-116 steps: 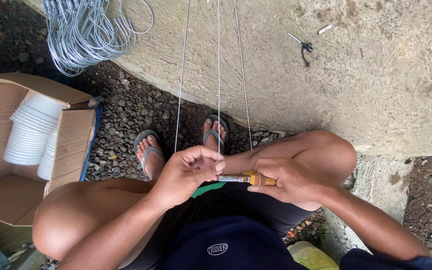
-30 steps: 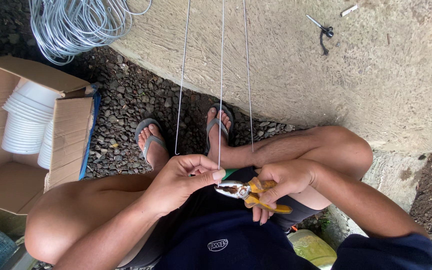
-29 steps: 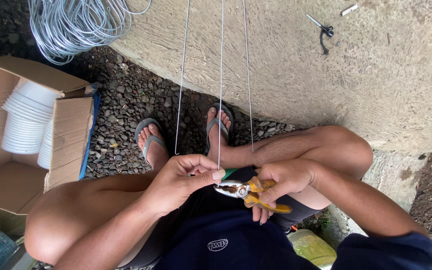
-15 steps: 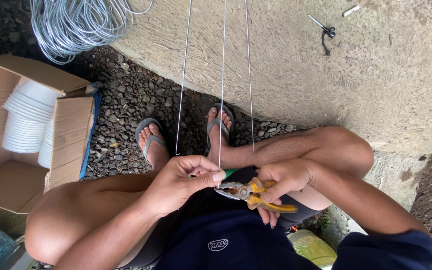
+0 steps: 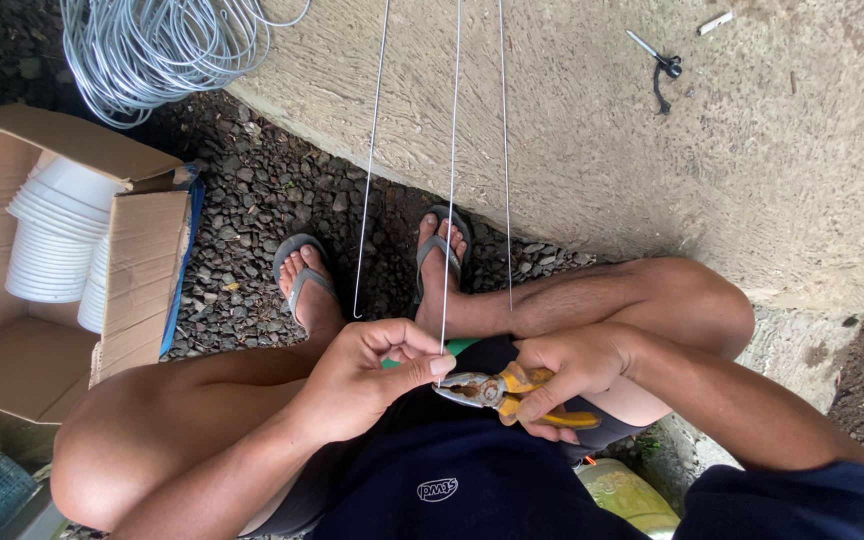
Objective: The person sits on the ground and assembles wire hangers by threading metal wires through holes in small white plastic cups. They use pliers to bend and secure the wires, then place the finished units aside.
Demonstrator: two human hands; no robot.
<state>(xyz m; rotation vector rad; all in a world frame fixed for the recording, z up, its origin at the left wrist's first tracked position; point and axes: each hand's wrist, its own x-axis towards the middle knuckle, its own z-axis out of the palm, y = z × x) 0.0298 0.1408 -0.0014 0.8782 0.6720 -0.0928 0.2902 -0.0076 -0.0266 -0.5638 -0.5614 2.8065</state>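
- A concrete slab (image 5: 572, 130) and dark gravel (image 5: 242, 230) fill the ground beyond both hands.
- The middle wire (image 5: 452, 180) is pinched at its lower end by the left hand (image 5: 372, 375), thumb and forefinger closed on it.
- The pliers (image 5: 497, 388), yellow-handled, are gripped by the right hand (image 5: 567, 375); their jaws lie just beside the left fingertips.
- Compared with half a second earlier, little is changed: the pliers are kept at the wire's end.
- An open cardboard box (image 5: 142, 260) of stacked white cups (image 5: 52, 245) is seen well left of the left hand.
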